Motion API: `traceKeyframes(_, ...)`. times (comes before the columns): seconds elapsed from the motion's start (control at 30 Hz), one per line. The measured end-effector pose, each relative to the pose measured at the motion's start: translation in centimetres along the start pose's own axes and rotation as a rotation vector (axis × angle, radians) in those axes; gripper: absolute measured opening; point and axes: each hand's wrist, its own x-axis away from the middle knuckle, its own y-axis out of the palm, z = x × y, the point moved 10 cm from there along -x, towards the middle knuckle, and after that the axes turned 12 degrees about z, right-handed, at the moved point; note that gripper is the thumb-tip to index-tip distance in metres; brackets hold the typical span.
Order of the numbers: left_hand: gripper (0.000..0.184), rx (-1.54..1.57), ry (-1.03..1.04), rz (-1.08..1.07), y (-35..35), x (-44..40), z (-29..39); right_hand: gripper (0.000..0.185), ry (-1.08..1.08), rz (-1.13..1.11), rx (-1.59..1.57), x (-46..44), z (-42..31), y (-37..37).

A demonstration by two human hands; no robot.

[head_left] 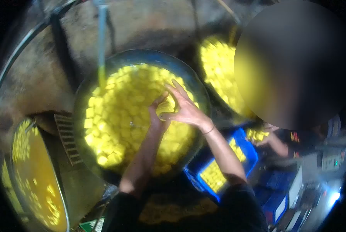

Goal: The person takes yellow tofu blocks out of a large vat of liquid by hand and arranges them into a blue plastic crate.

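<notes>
My left hand (158,109) is over the middle of a large round pan (146,55), fingers closed around several yellow tofu-like blocks (166,106). From the right, my right hand (184,104) curves round the same blocks, thumb on the near side and fingers on the far side. Part of the blocks is hidden by my hands. Below, the pan holds a mass of similar yellow blocks (95,127) in yellowish liquid, bright along the left side and in shadow at the centre.
A blue crate (200,183) with yellow blocks stands at lower right. Beside it another person's hand (263,135) holds yellow pieces. A second heap of yellow blocks (219,73) is at upper right. At left are a vat of orange liquid (38,166) and a slatted rack (68,139).
</notes>
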Motion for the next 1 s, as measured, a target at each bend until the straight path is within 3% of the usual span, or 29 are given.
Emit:
traceKeyframes(0.03,0.041,-0.022,-0.055,-0.012,1.7,0.6,-2.2,0.086,0.019,-0.01,-0.002,1.6,1.1,-1.3)
traceKeyframes(0.07,0.049,0.089,-0.096,-0.082,3.7,1.2,-4.3,0.089,0.063,-0.157,-0.135,3.2,2.6,-1.6)
traceKeyframes(0.1,0.058,0.205,-0.144,-0.139,5.6,2.3,-6.5,0.078,0.072,-0.082,-0.2,4.8,2.6,-4.5)
traceKeyframes(0.17,0.078,-0.062,-0.139,0.001,10.3,6.5,-9.6,0.064,0.146,-0.002,-0.386,9.0,3.4,-10.0)
traceKeyframes(0.2,0.085,-0.159,-0.144,-0.099,12.8,8.6,-11.8,0.055,0.179,0.126,-0.42,11.8,4.5,-12.9)
traceKeyframes(0.23,0.089,-0.249,-0.279,0.003,13.9,10.6,-15.0,0.054,0.258,0.181,-0.458,14.8,4.6,-15.9)
traceKeyframes(0.33,0.09,-0.459,-0.632,-0.08,15.9,16.3,-24.2,0.051,0.683,0.453,-0.737,27.3,9.3,-19.3)
traceKeyframes(0.37,0.09,-0.474,-0.655,-0.072,15.2,16.6,-26.0,0.051,0.808,0.568,-0.857,32.0,11.6,-18.5)
traceKeyframes(0.43,0.083,-0.565,-0.495,-0.111,14.4,14.7,-26.8,0.053,1.395,0.858,-0.789,41.9,15.6,-15.3)
traceKeyframes(0.5,0.077,-0.657,-0.317,-0.164,13.7,12.8,-26.0,0.055,1.479,0.936,-0.983,49.4,22.6,-8.8)
traceKeyframes(0.53,0.07,-0.697,-0.294,-0.128,12.8,12.0,-25.5,0.057,1.486,0.867,-0.943,51.3,25.4,-6.3)
traceKeyframes(0.63,0.056,-0.738,-0.221,-0.078,12.1,10.9,-23.2,0.063,1.446,0.562,-0.289,55.3,33.7,-1.4)
traceKeyframes(0.7,0.05,-0.741,-0.177,-0.057,12.0,10.4,-21.1,0.061,1.434,0.487,0.478,51.6,32.3,-1.7)
traceKeyframes(0.73,0.048,-0.732,-0.134,-0.07,12.2,10.1,-19.8,0.061,1.406,0.419,0.576,50.6,32.6,-0.5)
traceKeyframes(0.83,0.043,-0.778,-0.008,-0.056,12.4,9.1,-15.0,0.062,1.326,0.188,0.547,50.1,34.0,4.2)
traceKeyframes(0.9,0.042,-0.765,0.133,-0.173,12.7,8.1,-10.3,0.062,1.275,0.06,0.506,51.6,34.9,6.7)
traceKeyframes(1.0,0.037,-0.926,0.178,-0.033,10.8,5.2,-3.6,0.063,1.201,-0.068,0.437,53.1,36.1,9.1)
